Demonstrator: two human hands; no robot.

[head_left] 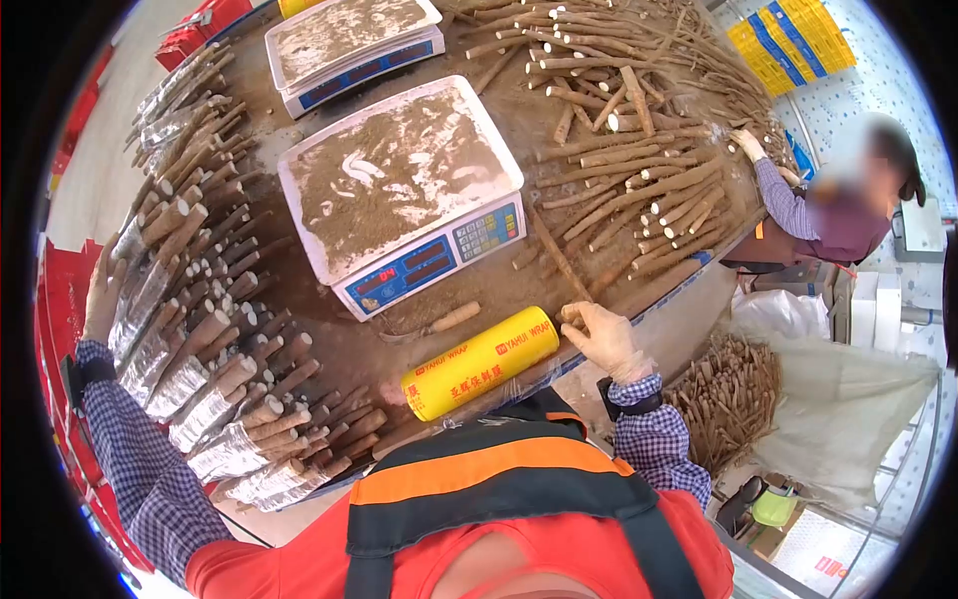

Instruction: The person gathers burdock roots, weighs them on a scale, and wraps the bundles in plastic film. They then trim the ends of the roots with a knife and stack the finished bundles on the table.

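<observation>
Dusty brown worktop (329, 349), two scales; yellow wrap roll (481, 362) at near edge, right hand (602, 337) loosely curled touching its right end; left hand (102, 295) open, resting on wrapped root bundles (200, 399) at left; co-worker far right

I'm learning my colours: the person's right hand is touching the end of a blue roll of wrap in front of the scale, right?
Not quite. The roll of wrap is yellow, not blue. The head view shows the right hand at its end, in front of the scale.
</observation>
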